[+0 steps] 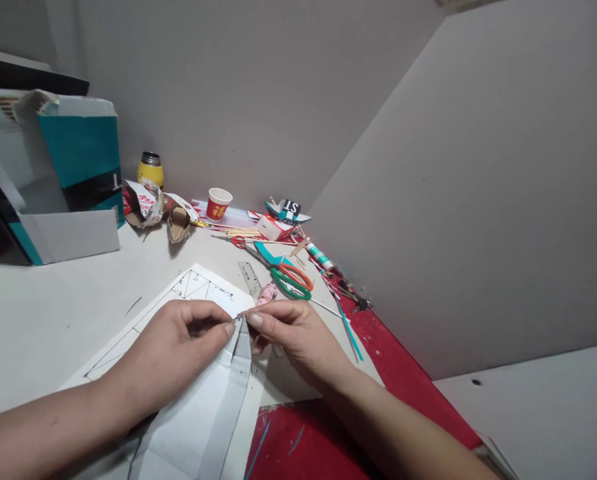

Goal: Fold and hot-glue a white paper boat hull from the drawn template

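My left hand (191, 350) and my right hand (298, 337) meet at the tip of a folded white paper piece (198, 413). Each pinches that narrow end between thumb and fingers, the thumbs almost touching. From there the folded piece widens down toward my body, with a creased strip along its right side. Beneath it lies a white sheet with black drawn lines (148, 327), partly covered by my left hand and forearm. Just beyond my right hand are a crumpled pink item (267, 293) and a clear ruler (249, 277).
Scissors with orange and green handles (291, 281) lie past the ruler, near thin wooden sticks (238, 233). A red paper cup (219, 204), yellow jar (151, 170) and torn cardboard pieces (179, 223) line the back. A large teal box (81, 150) stands left; grey walls close in the table.
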Tool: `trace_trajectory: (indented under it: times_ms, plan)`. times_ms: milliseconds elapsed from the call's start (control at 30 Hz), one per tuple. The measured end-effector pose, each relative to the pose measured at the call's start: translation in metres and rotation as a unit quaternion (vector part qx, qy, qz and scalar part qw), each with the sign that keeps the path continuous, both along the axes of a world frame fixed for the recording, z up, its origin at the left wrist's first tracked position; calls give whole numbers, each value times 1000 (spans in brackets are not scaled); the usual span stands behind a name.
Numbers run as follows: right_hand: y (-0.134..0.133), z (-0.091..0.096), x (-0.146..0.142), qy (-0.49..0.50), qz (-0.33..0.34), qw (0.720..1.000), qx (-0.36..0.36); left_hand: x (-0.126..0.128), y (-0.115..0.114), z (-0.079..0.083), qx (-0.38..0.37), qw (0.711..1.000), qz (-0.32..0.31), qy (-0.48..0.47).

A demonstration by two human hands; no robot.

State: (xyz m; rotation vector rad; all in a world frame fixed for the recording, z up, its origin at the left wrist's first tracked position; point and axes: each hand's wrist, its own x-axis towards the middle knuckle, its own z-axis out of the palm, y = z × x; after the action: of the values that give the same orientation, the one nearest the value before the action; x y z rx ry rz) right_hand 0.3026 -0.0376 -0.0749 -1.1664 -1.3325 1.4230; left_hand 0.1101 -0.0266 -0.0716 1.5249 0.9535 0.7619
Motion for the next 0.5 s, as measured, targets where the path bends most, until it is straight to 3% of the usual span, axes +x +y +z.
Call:
trace_trajectory:
  times_ms: [300,500]
  plan:
    - [-10,2,-5,-76,-38,996,-2,-1,1,-3,34,999,15,14]
    - [-14,2,-13,-74,-38,996,26,-1,-2,1,53,997,21,48]
